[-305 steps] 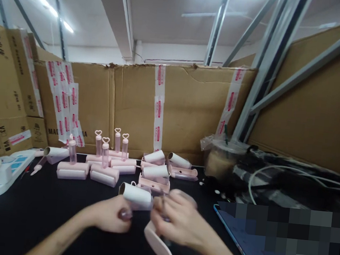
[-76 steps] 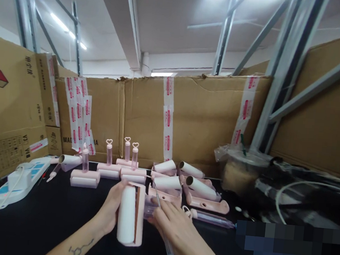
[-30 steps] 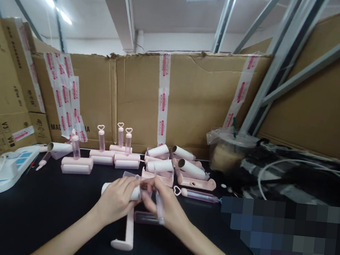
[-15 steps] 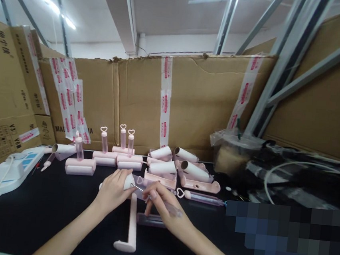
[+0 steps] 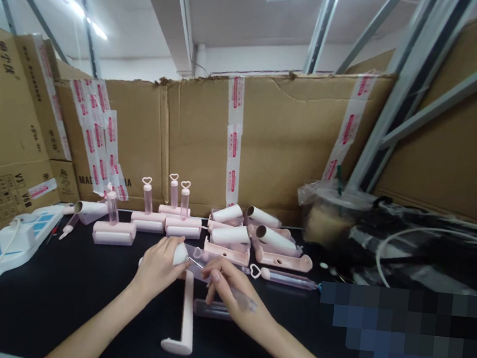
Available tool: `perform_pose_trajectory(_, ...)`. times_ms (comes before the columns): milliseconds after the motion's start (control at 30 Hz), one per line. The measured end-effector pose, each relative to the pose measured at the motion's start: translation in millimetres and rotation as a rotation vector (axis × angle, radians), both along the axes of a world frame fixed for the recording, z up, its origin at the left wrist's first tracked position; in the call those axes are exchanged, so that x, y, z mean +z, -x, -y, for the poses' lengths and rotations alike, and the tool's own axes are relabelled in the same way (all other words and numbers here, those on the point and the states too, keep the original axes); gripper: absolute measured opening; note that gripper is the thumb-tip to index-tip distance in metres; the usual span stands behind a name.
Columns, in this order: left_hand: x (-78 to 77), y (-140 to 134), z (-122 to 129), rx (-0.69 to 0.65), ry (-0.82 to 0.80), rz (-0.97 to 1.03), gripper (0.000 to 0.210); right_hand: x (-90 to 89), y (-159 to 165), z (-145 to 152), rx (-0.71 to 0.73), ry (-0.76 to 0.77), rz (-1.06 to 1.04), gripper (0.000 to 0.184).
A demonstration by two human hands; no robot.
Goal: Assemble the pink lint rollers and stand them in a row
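My left hand (image 5: 158,267) is closed around a white lint roll (image 5: 180,254), its near end sticking out past the fingers. My right hand (image 5: 238,291) pinches a thin metal-tipped tool (image 5: 195,262), whose clear handle (image 5: 246,300) lies back across the palm. The tip meets the end of the roll or sits very close to it. Below the hands, a pale pink lint roller frame (image 5: 188,315) lies on the black table. A clear plastic piece (image 5: 212,310) rests beside it, partly covered by my right hand.
Several pink lint rollers (image 5: 114,233) with heart-topped handles stand at the back left. White rolls (image 5: 230,235) and pink frames (image 5: 283,259) lie behind my hands. A heart-ended clear handle (image 5: 288,279) is to the right. A power strip (image 5: 20,251), a lidded cup (image 5: 329,221) and cardboard walls (image 5: 284,144) surround the table.
The view has shifted very slightly. Both hands keep nearly the same pose, with the roll and the tool still held.
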State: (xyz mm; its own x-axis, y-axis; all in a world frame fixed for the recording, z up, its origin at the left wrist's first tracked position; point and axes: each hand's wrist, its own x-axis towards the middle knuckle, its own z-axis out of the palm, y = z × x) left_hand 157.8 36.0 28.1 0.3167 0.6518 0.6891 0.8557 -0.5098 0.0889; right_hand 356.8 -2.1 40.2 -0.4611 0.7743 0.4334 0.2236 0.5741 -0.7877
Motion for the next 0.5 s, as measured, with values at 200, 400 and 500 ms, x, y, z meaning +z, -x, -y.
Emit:
perform_pose_trajectory(200,-0.4,1,0,0.025,0.021,-0.017,0.03,-0.3,0,-1,-0.008,-0.057,0.064,0.022)
perform_pose_trajectory(400,7.6,-3,-2,0.039,0.039,-0.119,0.031,6.2,4,0,-0.062,-0.275,0.176,0.02)
perform_pose_trajectory(500,10.5,-6,-3,0.016,0.046,-0.131,0.032,7.8,6,1,-0.08,-0.383,0.182,0.02)
